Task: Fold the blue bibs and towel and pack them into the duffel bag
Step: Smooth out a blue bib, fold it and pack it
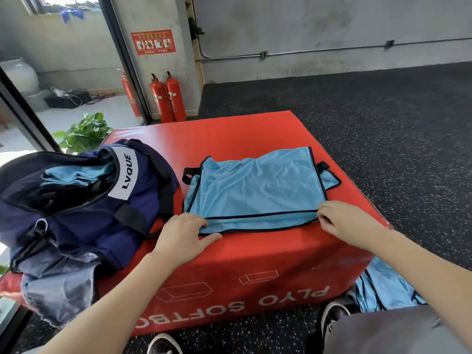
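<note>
Right now a light blue mesh bib with black piping lies folded flat on top of a red padded plyo box, toward the box's right half, its near hem running close to the near edge. The person's left hand rests on the bib's near-left corner, fingers curled over the hem and the thumb stretched along the fabric's edge. The right hand pinches the near-right corner, fingers bent round the piping just beside the box's right edge.

A navy fabric duffel bag with a white label slumps over the box's left edge, unzipped, with folded light blue cloth showing inside. Bare red surface stays open along the far edge and far corners, and a narrow strip separates bag from bib. More light blue fabric lies heaped on the dark speckled floor by the box's near-right corner, beside a black-and-white shoe.
</note>
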Tool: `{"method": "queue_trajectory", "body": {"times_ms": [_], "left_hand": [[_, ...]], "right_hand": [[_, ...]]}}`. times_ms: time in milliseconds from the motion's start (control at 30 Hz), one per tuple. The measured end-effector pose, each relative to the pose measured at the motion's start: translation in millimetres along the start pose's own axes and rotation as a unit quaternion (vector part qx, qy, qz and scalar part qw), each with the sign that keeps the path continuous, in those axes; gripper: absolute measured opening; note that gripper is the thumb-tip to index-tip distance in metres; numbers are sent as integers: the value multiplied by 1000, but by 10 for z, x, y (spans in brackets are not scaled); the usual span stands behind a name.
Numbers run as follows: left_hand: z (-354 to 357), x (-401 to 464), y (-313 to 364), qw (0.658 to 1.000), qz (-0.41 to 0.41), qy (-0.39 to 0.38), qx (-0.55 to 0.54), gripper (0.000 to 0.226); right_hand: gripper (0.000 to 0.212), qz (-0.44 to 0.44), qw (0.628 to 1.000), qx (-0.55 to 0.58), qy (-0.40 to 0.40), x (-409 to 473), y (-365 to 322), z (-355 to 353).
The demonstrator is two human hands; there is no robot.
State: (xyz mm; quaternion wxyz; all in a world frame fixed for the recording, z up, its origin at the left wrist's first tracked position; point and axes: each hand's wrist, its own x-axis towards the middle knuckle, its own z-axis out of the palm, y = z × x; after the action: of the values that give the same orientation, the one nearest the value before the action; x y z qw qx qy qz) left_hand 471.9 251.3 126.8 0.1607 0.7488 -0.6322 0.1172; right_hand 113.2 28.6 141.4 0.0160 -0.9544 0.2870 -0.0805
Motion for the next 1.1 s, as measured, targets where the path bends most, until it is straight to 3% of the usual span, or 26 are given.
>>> {"method": "queue_trajectory", "body": {"times_ms": [133, 233, 367, 500, 600, 733, 900, 1033, 1100], "left_hand": [[22, 22, 94, 998, 10, 10, 58, 47], [72, 34, 140, 997, 14, 16, 78, 25], [162, 23, 41, 999, 9, 35, 10, 11], [203, 25, -147, 998, 39, 18, -53, 31], [189, 49, -257, 998, 48, 23, -46, 41], [90, 31, -324, 999, 26, 26, 1, 32], [-91, 34, -317, 999, -28, 34, -16, 28], [-422, 98, -308, 995, -51, 66, -50, 29], [-673, 185, -230, 983, -95, 110, -109, 31]], "right_hand": [[10, 108, 983, 149, 14, -4, 24, -46], [11, 130, 974, 183, 19, -3, 25, -53], [10, 57, 992, 109, -20, -7, 16, -53], [27, -16, 999, 25, -16, -16, 62, -45], [28, -36, 999, -10, -10, -3, 85, -32], [18, -29, 999, -35, -3, 20, 63, -61], [27, -81, 989, -96, 78, 68, 91, -54], [17, -126, 976, -139, 108, 114, 18, -294], [11, -95, 976, -105, 166, 154, 14, -468]]}}
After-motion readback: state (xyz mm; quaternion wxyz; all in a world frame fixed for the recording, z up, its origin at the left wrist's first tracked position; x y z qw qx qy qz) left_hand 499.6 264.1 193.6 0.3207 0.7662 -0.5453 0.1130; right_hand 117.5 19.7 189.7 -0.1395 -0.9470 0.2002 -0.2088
